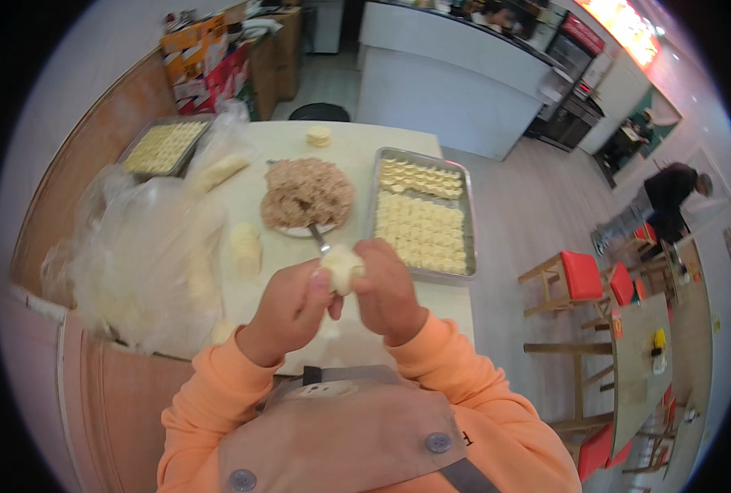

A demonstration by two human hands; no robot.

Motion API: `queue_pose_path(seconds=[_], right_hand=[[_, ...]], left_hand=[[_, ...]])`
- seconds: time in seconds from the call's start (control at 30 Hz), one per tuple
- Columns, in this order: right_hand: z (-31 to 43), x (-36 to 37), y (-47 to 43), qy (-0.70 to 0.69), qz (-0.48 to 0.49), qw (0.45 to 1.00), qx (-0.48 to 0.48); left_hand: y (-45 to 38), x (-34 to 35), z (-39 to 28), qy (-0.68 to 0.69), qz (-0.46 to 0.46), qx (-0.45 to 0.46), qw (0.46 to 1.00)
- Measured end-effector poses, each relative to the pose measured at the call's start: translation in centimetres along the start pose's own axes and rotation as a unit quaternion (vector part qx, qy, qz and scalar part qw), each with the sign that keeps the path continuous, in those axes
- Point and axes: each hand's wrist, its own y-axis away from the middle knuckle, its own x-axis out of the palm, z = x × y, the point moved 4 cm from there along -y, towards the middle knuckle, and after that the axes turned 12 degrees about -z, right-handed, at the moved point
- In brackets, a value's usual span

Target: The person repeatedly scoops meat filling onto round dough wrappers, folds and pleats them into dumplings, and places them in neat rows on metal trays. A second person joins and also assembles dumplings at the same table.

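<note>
Between my two hands is a pale dumpling [342, 269], its dough wrapper pinched by the fingers of both. My left hand [291, 305] grips its left side, and my right hand [390, 289] presses its right edge. Just beyond them a mound of minced meat filling [307, 191] is heaped on a white plate [303, 232]. The metal handle of a utensil [319, 237] sticks out of the mound towards me. To the left stands a leaning stack of round dough wrappers [246, 249]. On the right, a metal tray [473, 246] holds rows of folded dumplings [421, 228].
Clear plastic bags [143, 265] with dough inside cover the table's left side. Behind them sits a second tray of dumplings [165, 146]. Another wrapper stack [318, 136] is at the far edge. A black stool [319, 113] stands beyond. Red-seated chairs [581, 275] and a bending person [673, 191] are at right.
</note>
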Motion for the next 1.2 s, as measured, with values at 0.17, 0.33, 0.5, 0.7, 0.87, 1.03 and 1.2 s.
queue_pose_path(seconds=[0.17,0.33,0.5,0.7,0.87,1.03,1.2], right_hand=[[0.2,-0.2,0.4,-0.023,0.002,0.998,0.061],[-0.1,-0.2,0.7,0.005,-0.06,0.995,0.085],[-0.9,-0.3,0.7,0.008,-0.03,0.996,0.079],[-2.7,0.5,1.0,0.014,-0.01,0.987,0.159],[-7.3,1.5,4.1,0.015,0.023,0.945,0.325],[-17.0,-0.3,10.5,0.061,0.096,0.804,0.583],[-29.3,-7.1,9.3,0.286,0.048,0.85,0.441]], left_hand=[[0.1,-0.8,-0.7,-0.145,-0.017,0.052,0.988],[0.4,1.0,-0.4,0.094,-0.001,-0.04,0.995],[0.1,0.8,1.2,0.097,-0.003,-0.101,0.99],[-0.8,0.5,3.7,-0.052,-0.024,-0.056,0.997],[-1.6,0.7,9.3,-0.089,0.0,-0.141,0.986],[-0.6,0.1,15.6,-0.089,0.038,-0.21,0.973],[1.4,-1.8,20.2,-0.079,0.024,-0.264,0.961]])
